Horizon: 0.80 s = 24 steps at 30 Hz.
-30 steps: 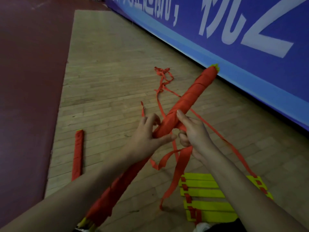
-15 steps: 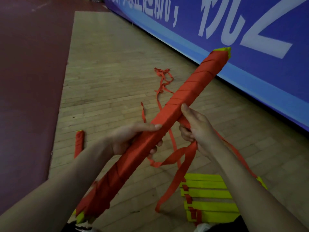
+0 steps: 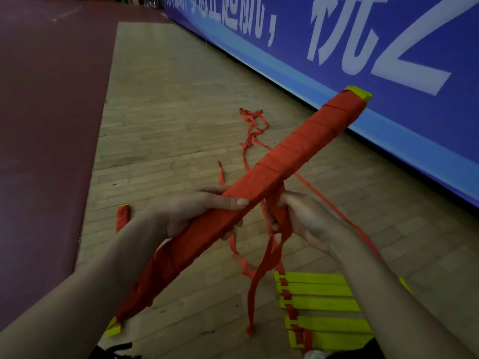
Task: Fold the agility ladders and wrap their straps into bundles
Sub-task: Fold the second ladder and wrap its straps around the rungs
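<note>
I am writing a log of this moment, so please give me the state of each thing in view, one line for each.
Long red strap-wrapped ladder bundle: held off the floor, tilted, yellow ends showing.
Loose red strap: unwound, hanging and trailing on the wooden floor.
Left hand: closed around the bundle's middle.
Right hand: gripping the strap beside the bundle.
Flat yellow ladder rungs: stacked on the floor, not wrapped.
Second red bundle: lying on the floor, mostly hidden.

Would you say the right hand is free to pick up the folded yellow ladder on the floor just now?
Probably not yet. The right hand is closed on the loose strap beside the wrapped bundle. The folded yellow ladder lies uncovered on the floor below it, so it would need to let go first.
</note>
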Available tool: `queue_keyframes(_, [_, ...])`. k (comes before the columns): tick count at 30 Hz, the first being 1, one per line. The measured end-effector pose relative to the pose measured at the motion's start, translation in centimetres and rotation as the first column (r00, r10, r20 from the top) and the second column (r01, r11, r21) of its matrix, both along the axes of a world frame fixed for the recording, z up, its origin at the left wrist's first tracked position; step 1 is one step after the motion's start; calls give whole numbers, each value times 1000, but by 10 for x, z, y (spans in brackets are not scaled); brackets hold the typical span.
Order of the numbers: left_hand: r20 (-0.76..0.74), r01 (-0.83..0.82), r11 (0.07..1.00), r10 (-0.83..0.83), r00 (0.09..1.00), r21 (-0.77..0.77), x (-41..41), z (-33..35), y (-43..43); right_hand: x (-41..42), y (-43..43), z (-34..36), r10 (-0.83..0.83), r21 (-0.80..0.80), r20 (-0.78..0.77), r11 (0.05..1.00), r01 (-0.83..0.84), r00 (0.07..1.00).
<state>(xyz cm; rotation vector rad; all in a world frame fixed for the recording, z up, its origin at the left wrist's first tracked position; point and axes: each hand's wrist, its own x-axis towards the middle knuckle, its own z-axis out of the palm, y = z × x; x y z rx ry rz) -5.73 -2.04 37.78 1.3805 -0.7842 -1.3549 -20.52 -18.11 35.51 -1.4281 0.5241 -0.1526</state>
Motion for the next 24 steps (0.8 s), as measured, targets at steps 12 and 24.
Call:
queue_keyframes(12, [66,-2,998,6,998,-60,-5,6,1,0,-2,4,-60,12,-102,998,62,993])
queue_keyframes(24, [142,-167,985,171,975,-37,-7,8,0,-1,2,1,-179,-105,128,976,193,975])
